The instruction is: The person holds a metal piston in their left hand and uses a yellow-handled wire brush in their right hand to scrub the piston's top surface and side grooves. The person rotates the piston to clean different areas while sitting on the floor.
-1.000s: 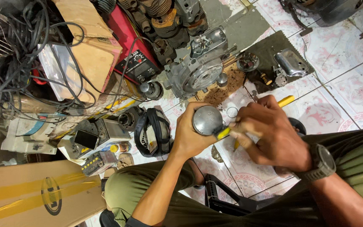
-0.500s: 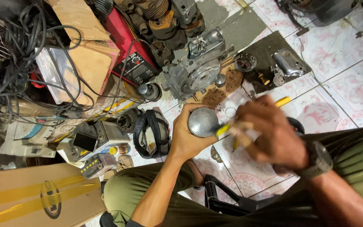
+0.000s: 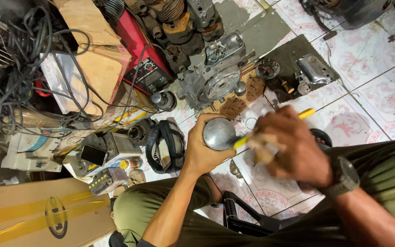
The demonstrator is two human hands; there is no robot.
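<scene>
A tiled floor (image 3: 380, 91) with a pale pink pattern runs under everything, hard and glossy, and most of its left half is buried in clutter. A long brown cardboard box (image 3: 37, 210) with yellow tape bands lies at the lower left, and above it a loose tangle of black cables (image 3: 19, 59) sprawls over folded cardboard. Near the top middle sits a grey cast-metal engine casing (image 3: 213, 80), rough and dull, with a round opening in its face. Just beside the hands on the floor lies a black oval mask-like piece (image 3: 163, 146) with a strap. The left hand (image 3: 202, 148) is wrapped around a round metal piston (image 3: 219, 133), held above the floor between the knees; its domed, smooth, shiny crown faces up toward the camera, so its long axis points roughly at the viewer. The fingers are curled close around its body from below and the left. The right hand (image 3: 289, 146) is blurred, fingers bunched tight on a slim yellow-handled tool (image 3: 242, 141), whose long axis slants from upper right to lower left, its yellow end touching the piston's right rim.
</scene>
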